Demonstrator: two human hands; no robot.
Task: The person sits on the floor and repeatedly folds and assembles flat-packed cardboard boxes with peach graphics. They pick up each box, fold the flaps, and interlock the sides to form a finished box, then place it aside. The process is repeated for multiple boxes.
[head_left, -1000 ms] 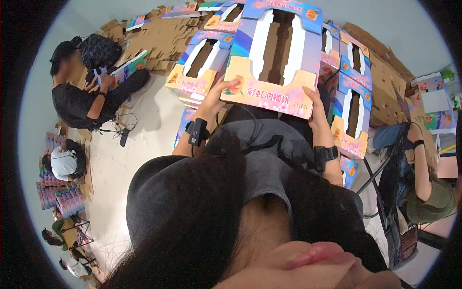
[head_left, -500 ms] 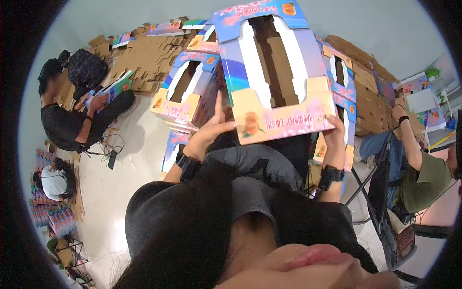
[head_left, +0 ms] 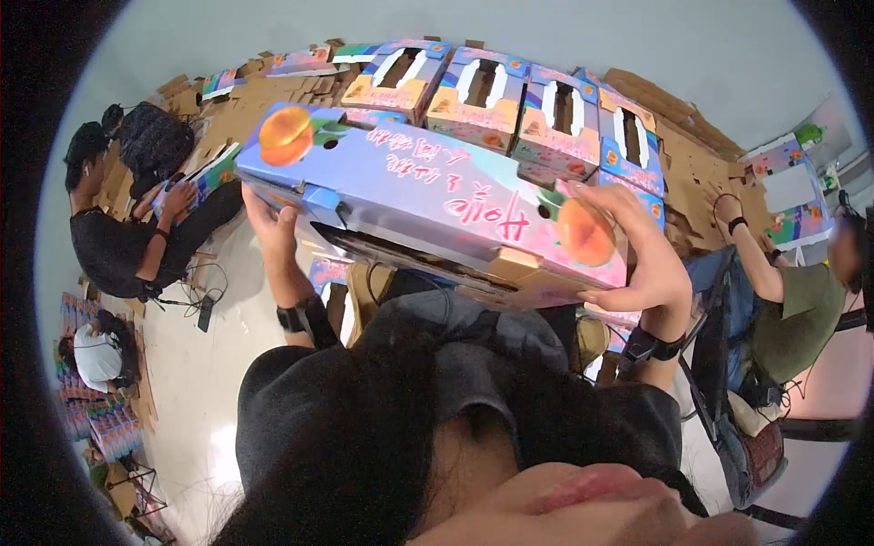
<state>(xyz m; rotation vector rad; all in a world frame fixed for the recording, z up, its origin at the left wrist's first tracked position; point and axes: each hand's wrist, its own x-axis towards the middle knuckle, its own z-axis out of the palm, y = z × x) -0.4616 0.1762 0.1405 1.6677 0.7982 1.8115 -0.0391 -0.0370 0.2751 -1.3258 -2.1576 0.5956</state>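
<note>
Box (head_left: 428, 205) has flipped since half a second ago, so its cutout face is now turned away and the long printed side faces up. Left hand (head_left: 273, 227) grips one end, right hand (head_left: 637, 264) wraps the other, up at chest height. More boxes (head_left: 510, 91) are stacked behind.

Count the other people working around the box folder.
3: a person in black seated far left, a person in white low on the left edge, a person in green on the right. More may be hidden.
</note>
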